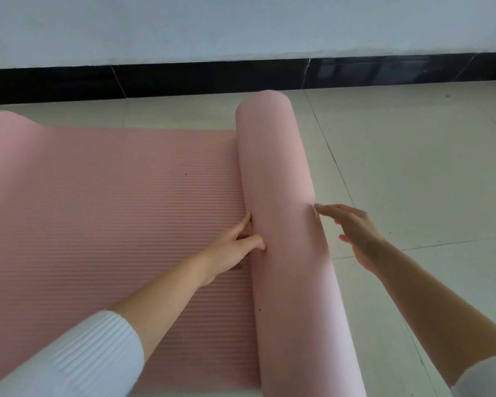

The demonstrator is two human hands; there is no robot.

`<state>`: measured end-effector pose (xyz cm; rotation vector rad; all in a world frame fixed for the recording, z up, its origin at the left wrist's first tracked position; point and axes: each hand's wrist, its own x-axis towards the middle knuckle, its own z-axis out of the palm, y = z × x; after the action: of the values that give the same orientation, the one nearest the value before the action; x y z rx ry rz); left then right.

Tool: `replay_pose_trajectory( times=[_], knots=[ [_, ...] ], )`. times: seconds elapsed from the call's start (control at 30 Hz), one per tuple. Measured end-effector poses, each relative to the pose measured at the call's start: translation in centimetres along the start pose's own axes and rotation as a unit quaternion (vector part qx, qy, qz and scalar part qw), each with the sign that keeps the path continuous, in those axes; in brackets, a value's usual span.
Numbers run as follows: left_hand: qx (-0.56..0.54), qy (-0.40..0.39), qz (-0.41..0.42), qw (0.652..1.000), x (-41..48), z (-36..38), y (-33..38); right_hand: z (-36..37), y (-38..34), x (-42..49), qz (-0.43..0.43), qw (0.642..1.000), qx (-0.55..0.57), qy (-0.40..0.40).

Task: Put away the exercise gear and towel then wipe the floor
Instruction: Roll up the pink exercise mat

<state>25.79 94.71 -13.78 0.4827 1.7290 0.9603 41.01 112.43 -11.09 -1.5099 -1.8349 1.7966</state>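
The step in hand is judged to be the rolling-up of a pink exercise mat [112, 196], the first part of putting the gear away. The mat is laid on the pale tiled floor [413, 167], in front of a black skirting [184, 78] and a white wall [241, 24]. Its right-hand portion is wound into a thick roll [278, 167] that runs from near to far, while a wide ribbed stretch is spread flat to the left, its far-left end lifted in a slight wave. The left hand [229, 247], reached out from a white ribbed sleeve [78, 356], is set at the seam where the roll meets the flat part; forefinger and thumb are held out straight against the roll's left flank and nothing is gripped, though the other fingers are partly hidden. The right hand [352, 233] is held open with straight fingers on the right side of the roll, the fingertips [320, 207] apparently just touching it, and nothing is grasped. Roughly half of the mat is taken to be rolled. For the next move, both palms would need to be laid on top of the roll and an even push given leftward, so that the edges are kept in line and the winding is kept tight.
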Motion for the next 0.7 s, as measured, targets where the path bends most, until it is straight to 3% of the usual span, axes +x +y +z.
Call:
replay_pose_trajectory(
  times=[0.17, 0.37, 0.5, 0.7],
  knots=[
    [-0.012, 0.024, -0.021, 0.999, -0.9, -2.3, -1.7, 2.4, -1.0, 0.1, -0.037, 0.999, 0.024, -0.013],
    [-0.182, -0.038, -0.046, 0.981, -2.3, -2.0, -1.9, 5.0, -1.2, 0.5, -0.041, 0.998, 0.045, -0.005],
    [-0.095, -0.027, 0.031, 0.995, -2.3, -0.6, -0.5, 3.8, -0.1, 0.8, 0.007, 0.993, 0.104, 0.047],
    [-0.03, -0.024, 0.048, 0.998, -1.5, 1.5, 1.2, 1.8, 1.3, 0.7, 0.043, 0.989, 0.131, 0.051]
  ],
)
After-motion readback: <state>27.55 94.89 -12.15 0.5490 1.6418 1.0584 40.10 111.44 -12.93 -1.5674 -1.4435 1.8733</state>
